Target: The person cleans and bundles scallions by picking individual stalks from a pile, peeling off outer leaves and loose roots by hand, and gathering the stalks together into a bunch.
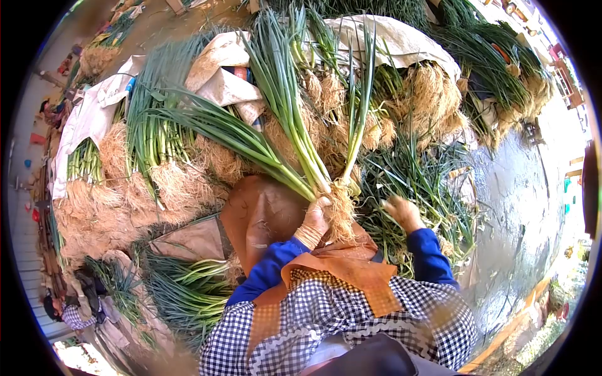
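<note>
My left hand (pixel 316 216) is closed around the base of a bunch of green onions (pixel 301 141), just above my lap. Their long leaves fan up and to the left, and pale tangled roots (pixel 342 216) hang beside my fingers. One stalk leans to the right, apart from the others. My right hand (pixel 404 213) is to the right of the bunch, over a heap of loose green leaves (pixel 426 188). Its fingers are curled together; whatever they may hold is too small to make out. A brown apron (pixel 257 200) covers my lap.
Rooted green onions (pixel 169 150) lie in rows ahead and left, partly under pale sacks (pixel 401 41). More leafy bunches (pixel 188 288) lie at my left side. Wet grey floor (pixel 514 207) stretches to the right. Another person (pixel 75 310) is at the lower left.
</note>
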`<state>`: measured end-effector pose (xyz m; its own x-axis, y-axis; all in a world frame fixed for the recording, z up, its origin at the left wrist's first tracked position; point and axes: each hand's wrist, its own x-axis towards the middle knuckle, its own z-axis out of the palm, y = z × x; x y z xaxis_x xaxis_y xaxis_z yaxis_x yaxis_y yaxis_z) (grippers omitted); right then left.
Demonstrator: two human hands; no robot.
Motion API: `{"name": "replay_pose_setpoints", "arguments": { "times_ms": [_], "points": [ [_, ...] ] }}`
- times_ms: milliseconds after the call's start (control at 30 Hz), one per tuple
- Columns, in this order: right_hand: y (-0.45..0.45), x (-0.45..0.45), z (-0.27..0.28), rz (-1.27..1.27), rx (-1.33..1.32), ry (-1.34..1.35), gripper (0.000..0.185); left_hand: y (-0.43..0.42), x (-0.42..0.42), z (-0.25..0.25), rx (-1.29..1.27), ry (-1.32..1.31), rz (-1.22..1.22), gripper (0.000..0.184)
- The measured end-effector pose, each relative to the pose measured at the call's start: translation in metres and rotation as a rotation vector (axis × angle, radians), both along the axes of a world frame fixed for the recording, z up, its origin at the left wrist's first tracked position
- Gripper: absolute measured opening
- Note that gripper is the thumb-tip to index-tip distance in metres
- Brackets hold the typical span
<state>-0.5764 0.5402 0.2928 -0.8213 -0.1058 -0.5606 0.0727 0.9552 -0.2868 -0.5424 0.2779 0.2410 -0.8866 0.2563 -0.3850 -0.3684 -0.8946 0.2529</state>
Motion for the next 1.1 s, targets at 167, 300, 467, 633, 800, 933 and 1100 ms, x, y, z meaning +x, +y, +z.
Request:
{"name": "replay_pose_setpoints", "arguments": {
  "times_ms": [167,300,467,633,800,933,1100],
  "points": [
    [-0.109,-0.046,0.007,0.143,-0.512,0.197,0.034,-0.009,0.002,0.010,-0.043,-0.004,-0.092,0.038],
    [-0.140,-0.047,0.004,0.356,-0.343,0.760,0.035,-0.014,0.015,0.029,-0.176,0.068,-0.096,0.038],
    [-0.115,-0.028,0.039,0.506,-0.586,0.639,0.031,0.007,0.015,0.038,-0.176,-0.033,0.052,0.033],
    [-0.059,0.033,0.076,0.529,-0.684,-0.112,0.029,-0.008,-0.008,0.026,0.020,-0.164,0.071,0.038],
    [0.007,0.009,0.002,0.520,0.078,-0.110,0.040,-0.014,-0.015,0.031,0.305,0.015,0.005,0.041],
    [-0.078,-0.029,0.037,0.057,-0.439,0.382,0.035,-0.011,-0.008,0.024,0.097,-0.027,0.096,0.039],
    [-0.129,-0.060,0.034,0.304,-0.754,0.356,0.036,-0.018,-0.002,0.018,0.205,0.056,0.015,0.036]
  ]
}}
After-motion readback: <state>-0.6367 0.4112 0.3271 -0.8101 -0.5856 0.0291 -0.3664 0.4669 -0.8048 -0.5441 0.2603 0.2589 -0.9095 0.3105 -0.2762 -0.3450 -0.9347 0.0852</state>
